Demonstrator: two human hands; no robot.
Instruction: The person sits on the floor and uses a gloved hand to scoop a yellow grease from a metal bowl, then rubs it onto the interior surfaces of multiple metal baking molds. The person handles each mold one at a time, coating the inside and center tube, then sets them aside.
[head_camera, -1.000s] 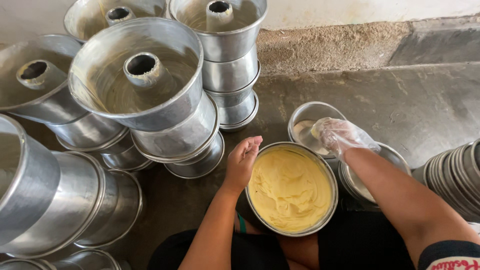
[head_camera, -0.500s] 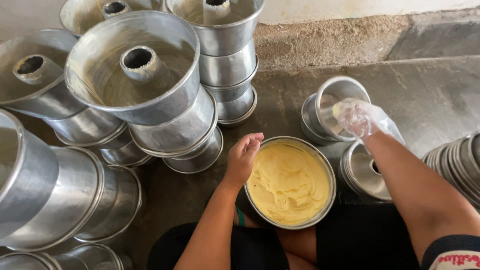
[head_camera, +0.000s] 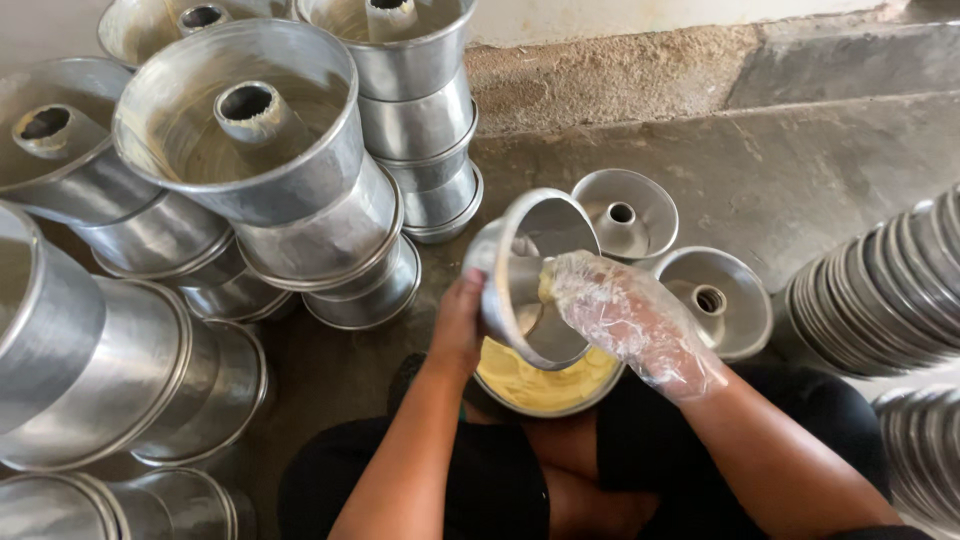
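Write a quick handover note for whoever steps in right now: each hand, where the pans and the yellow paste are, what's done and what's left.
Left hand: bare, holding the tilted small tube pan by its rim.
Right hand: in a clear plastic glove, fingers inside that pan with yellow paste on them.
Bowl of yellow paste: on the lap, below the pan.
Done: coating of this pan under way.
Left: two small tube pans sit on the floor beside it, apparently uncoated; stacked large pans to the left.
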